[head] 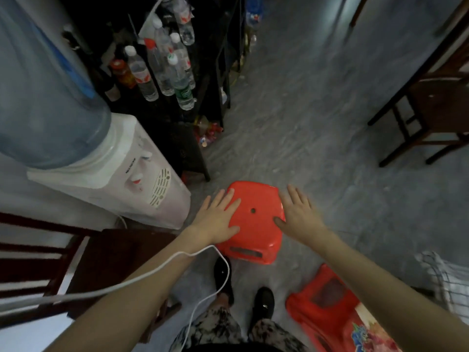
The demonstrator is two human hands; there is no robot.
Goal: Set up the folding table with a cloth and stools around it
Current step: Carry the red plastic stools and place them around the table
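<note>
Stool [253, 219], red plastic, sits on the grey floor [304, 123] at lower centre of frame, both hands laid on its seat. Left hand [218, 219] flat on the left side, fingers straight and spread, tips past the far-left edge; right hand [298, 214] flat on the right edge, fingers straight, thumb on the seat top. Neither hand curls round anything yet, so I judge a lift from here could slip: smooth seat, palms only, no grip under the rim. White cable [157, 270] runs across the left wrist and down by the shoes; looks likely to snag or tangle a foot if the stool is carried back. Second stool [327, 303] lower right, near the feet, trip risk. Water dispenser [142, 179] close on the left, dark chair [106, 257] lower left, so left side is tight. Open floor lies up and right of the stool. Folding table not identifiable; cloth unclear.
</note>
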